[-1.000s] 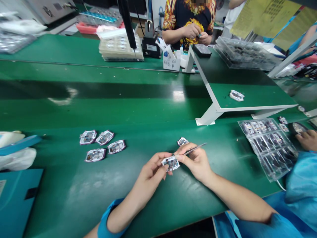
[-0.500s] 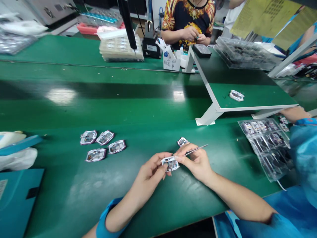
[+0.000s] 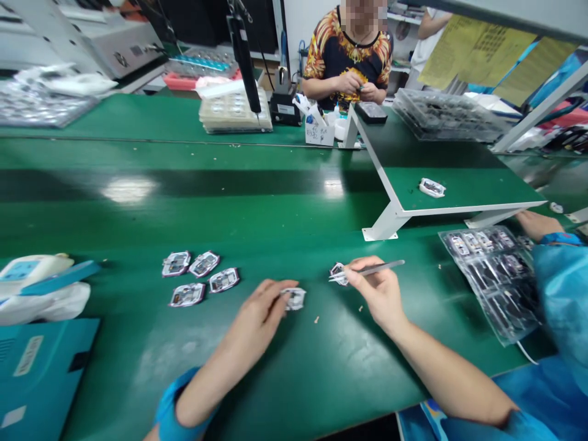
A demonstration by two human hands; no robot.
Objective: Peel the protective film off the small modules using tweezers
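Note:
My left hand (image 3: 261, 315) is closed on a small white-framed device housing (image 3: 296, 298), gripping its left end close above the green bench. Metal tweezers (image 3: 379, 267) are pinched in my right hand (image 3: 376, 294), with their tips pointing left. Those tips lie over another small housing (image 3: 337, 273), partly hidden behind them; I cannot tell whether they touch it. Left of my left hand, several similar housings with circuit parts inside (image 3: 187, 294) lie in a loose group on the bench. Two tiny pale scraps (image 3: 316, 320) lie between my hands.
A raised green shelf (image 3: 463, 190) on white legs stands at right, bearing one white housing (image 3: 432, 187). A clear compartment tray (image 3: 491, 282) lies below it, near a co-worker's sleeve (image 3: 563, 275). A teal case (image 3: 46, 373) sits at left. Across the bench is another person (image 3: 351, 61).
My hands have moved apart. The left one has carried the housing left and lower to the bench; the right one, with the tweezers, has moved right. The camera view has tilted slightly upward.

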